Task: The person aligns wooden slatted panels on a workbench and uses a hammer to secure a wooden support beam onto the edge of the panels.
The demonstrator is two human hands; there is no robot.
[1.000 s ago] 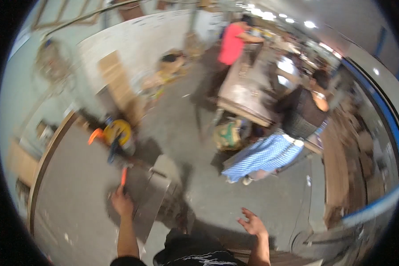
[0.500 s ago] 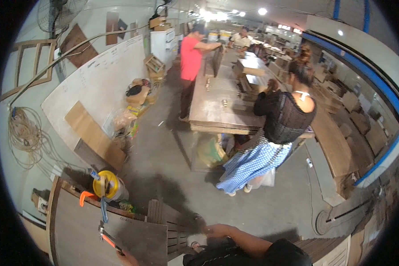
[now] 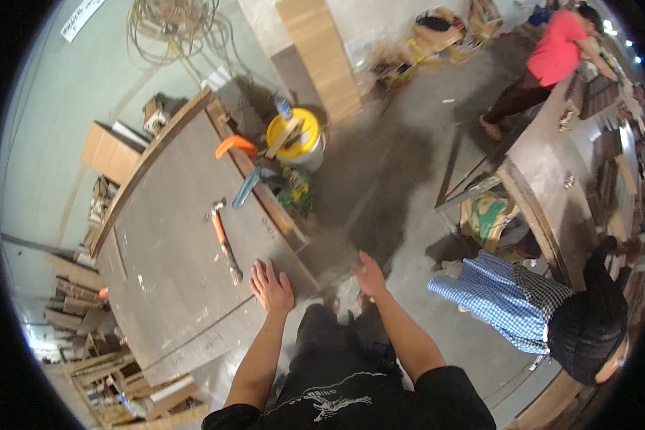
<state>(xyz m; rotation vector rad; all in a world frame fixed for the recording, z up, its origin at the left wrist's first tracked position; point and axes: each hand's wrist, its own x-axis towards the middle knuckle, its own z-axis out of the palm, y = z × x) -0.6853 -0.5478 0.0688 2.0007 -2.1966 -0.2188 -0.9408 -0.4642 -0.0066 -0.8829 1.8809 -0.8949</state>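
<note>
My left hand (image 3: 271, 289) lies flat with fingers spread on the corner of a grey-brown board-topped workbench (image 3: 172, 244). Just beyond its fingertips a claw hammer (image 3: 225, 242) with an orange and black handle rests on the benchtop, out of my grasp. My right hand (image 3: 369, 274) hangs over the floor, to the right of the bench corner. Its fingers are loosely bent and apart, and I see no tool in it. Further up the bench edge are a blue clamp-like tool (image 3: 249, 186) and an orange curved piece (image 3: 236, 146).
A yellow-lidded bucket (image 3: 294, 136) stands beyond the bench with a bottle on top. Wooden boards (image 3: 322, 61) lean on the wall. At right, a person in a checked skirt (image 3: 494, 301) and one in a pink shirt (image 3: 557, 46) are at a long table (image 3: 545, 165).
The hammer has left my left hand and lies on the bench. That hand now rests flat there. My view has swung left and down toward the bench.
</note>
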